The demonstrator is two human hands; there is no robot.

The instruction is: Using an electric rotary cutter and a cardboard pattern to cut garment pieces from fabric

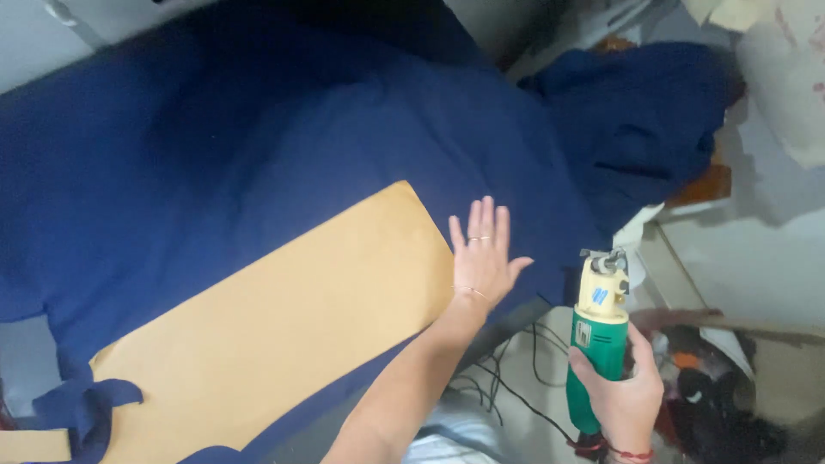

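Dark blue fabric (258,137) is spread across a table. A long tan paper pattern (284,318) lies on it, slanting from lower left to centre. My left hand (481,253) rests flat on the fabric, fingers together, right beside the pattern's upper right end. My right hand (623,399) grips the green body of a handheld electric fabric cutter (600,318) with a yellow head, held upright just off the table's right edge, the blade end near the fabric's border.
More blue fabric (644,112) is heaped at the upper right. Black cables (507,378) trail on the floor below the table edge. Cut blue strips (86,404) lie at the lower left. Clutter (713,395) sits on the floor at the right.
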